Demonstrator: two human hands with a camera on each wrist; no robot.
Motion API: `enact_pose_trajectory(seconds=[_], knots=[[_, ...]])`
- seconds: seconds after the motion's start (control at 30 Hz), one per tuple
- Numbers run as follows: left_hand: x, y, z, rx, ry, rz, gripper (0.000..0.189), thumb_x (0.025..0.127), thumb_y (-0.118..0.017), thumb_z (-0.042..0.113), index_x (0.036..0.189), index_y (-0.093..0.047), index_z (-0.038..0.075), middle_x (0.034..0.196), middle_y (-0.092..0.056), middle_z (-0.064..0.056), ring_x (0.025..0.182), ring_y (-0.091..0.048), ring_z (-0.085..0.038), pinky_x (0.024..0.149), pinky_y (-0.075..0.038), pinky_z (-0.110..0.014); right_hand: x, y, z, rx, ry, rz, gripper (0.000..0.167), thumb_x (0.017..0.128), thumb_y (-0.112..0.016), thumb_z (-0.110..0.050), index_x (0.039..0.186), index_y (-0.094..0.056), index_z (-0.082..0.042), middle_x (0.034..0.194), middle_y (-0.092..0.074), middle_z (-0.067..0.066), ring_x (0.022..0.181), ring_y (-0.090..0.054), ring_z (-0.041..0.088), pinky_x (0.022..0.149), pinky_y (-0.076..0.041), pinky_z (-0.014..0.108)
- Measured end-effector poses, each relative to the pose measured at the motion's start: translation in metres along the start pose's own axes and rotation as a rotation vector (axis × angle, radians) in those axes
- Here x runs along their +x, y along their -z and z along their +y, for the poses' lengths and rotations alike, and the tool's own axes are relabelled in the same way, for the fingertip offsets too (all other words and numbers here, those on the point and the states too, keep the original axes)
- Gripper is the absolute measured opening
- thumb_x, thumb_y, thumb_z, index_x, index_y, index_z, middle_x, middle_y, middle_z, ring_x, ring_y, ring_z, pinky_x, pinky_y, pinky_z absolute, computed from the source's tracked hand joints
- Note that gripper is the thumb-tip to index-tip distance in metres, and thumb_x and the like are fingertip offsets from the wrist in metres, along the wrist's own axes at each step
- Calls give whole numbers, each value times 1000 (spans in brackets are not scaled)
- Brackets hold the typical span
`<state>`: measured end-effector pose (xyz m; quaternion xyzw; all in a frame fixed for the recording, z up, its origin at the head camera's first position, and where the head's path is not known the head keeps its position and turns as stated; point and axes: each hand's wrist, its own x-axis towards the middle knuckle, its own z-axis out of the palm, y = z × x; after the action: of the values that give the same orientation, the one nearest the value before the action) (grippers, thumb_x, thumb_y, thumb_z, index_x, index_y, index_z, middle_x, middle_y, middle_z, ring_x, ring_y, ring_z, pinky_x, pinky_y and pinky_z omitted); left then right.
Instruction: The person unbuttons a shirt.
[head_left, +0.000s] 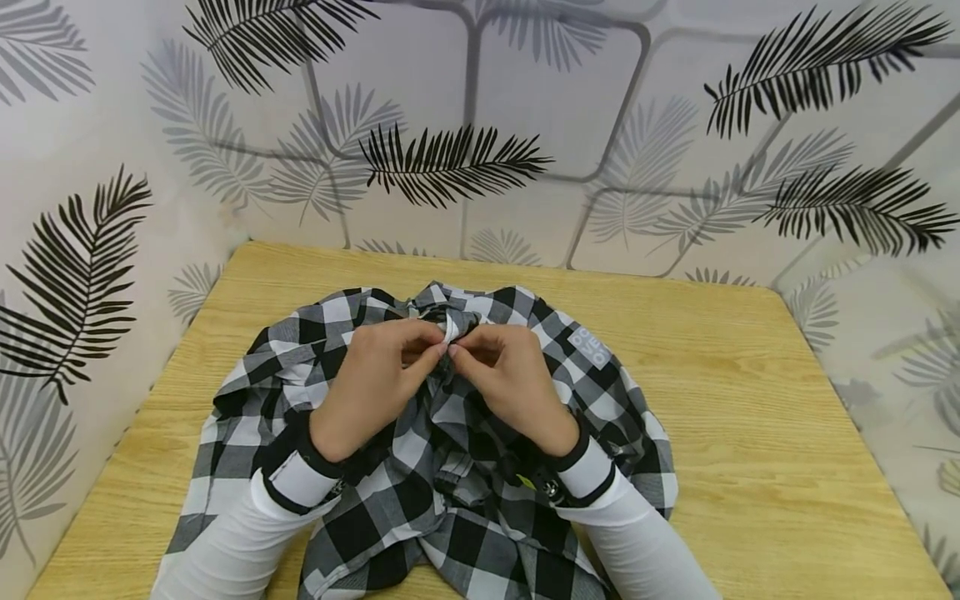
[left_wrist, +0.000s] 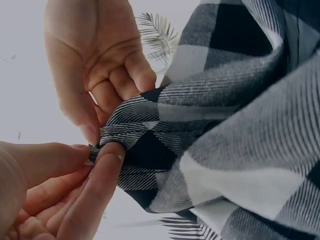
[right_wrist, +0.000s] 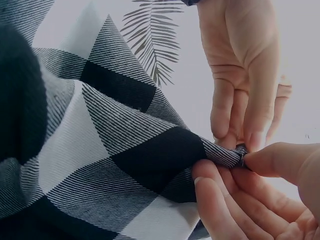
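A black, white and grey checked shirt (head_left: 390, 492) lies bunched on the table, with a pale lettered patch (head_left: 590, 347) on its right side. Above its upper middle, my left hand (head_left: 375, 383) pinches an edge of the cloth between thumb and fingers. Close beside it, my right hand (head_left: 519, 385) pinches the same raised edge, the fingertips of both hands almost meeting. The left wrist view shows the folded, stitched edge (left_wrist: 132, 127) held at the fingertips. In the right wrist view the checked cloth (right_wrist: 150, 155) narrows to the pinched end. Whether a button sits there is hidden.
The light wooden table (head_left: 750, 433) extends to both sides of the shirt. Behind it stands a pale wall covering (head_left: 547, 100) with a leaf print. Dark bands with small devices (head_left: 551, 487) circle both wrists over white sleeves (head_left: 637, 533).
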<state>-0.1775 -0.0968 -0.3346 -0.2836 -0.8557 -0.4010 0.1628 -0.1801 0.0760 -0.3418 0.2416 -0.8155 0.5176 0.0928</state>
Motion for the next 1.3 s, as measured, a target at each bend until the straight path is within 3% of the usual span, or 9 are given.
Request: enact_pose_trajectory(seconds=[0.23, 0.4, 0.53, 0.63, 0.8, 1.0, 1.13, 1.23, 1.3], knots=[[-3, -1, 4, 71, -95, 49, 12, 83, -63, 10, 94, -67, 7, 96, -64, -4, 80, -61, -8, 66, -47, -18, -4, -4, 2, -107, 35, 79, 12, 86, -60, -17, 80, -68, -12, 73, -64, -6, 64, -58, -1, 57, -48, 20], [-1, 1, 3, 44, -114, -2, 23, 84, -61, 8, 106, -65, 5, 115, -58, -7, 105, -54, -15, 82, -45, -25, -1, -3, 3, -52, 42, 115, 13, 86, -59, -14, 85, -69, -6, 76, -65, -1, 63, -60, 5, 55, -49, 22], [-1, 2, 2, 38, -94, -50, 28, 87, -59, 12, 114, -61, 6, 121, -54, -7, 110, -50, -16, 82, -45, -26, 0, -2, 7, 55, 15, 85, 12, 86, -58, -9, 90, -68, -2, 83, -66, 5, 68, -63, 10, 60, -50, 23], [0, 3, 1, 8, -84, -40, 28, 86, -60, 14, 112, -61, 6, 120, -55, -6, 107, -53, -14, 76, -47, -21, 1, -1, 6, 102, 13, 76, 12, 85, -59, -6, 90, -67, 0, 84, -66, 8, 69, -64, 13, 61, -51, 24], [2, 2, 0, -63, -98, 1, 23, 84, -63, 13, 105, -66, 6, 113, -59, -6, 99, -57, -12, 72, -47, -17, 2, -2, 6, 76, 33, 99, 10, 84, -60, -8, 85, -67, 0, 77, -66, 6, 65, -63, 12, 59, -50, 24], [4, 6, -7, -151, -75, -63, 22, 87, -58, 18, 107, -65, 12, 116, -56, 2, 95, -56, -7, 67, -48, -20, 3, 0, -4, 61, 71, 125, 7, 84, -59, -2, 83, -64, 3, 74, -63, 12, 61, -61, 20, 57, -50, 25], [5, 10, -11, -244, -33, -97, 24, 89, -55, 12, 111, -63, 16, 111, -57, 4, 79, -56, -8, 58, -47, -23, 2, 3, -16, 84, 60, 86, 6, 84, -56, 2, 85, -61, 7, 76, -61, 16, 62, -59, 26, 57, -50, 33], [6, 10, -12, -263, 7, -64, 24, 87, -57, 10, 110, -63, 17, 100, -61, 5, 72, -56, -7, 56, -46, -25, 2, 3, -18, 124, 54, 37, 5, 85, -55, 3, 86, -59, 7, 78, -59, 16, 64, -58, 28, 58, -49, 40], [5, 10, -12, -257, 32, -34, 22, 86, -59, 11, 107, -63, 16, 93, -62, 6, 77, -57, -6, 60, -48, -24, 2, 3, -19, 143, 60, 17, 5, 84, -55, 3, 86, -58, 7, 77, -59, 16, 63, -57, 30, 58, -48, 42]])
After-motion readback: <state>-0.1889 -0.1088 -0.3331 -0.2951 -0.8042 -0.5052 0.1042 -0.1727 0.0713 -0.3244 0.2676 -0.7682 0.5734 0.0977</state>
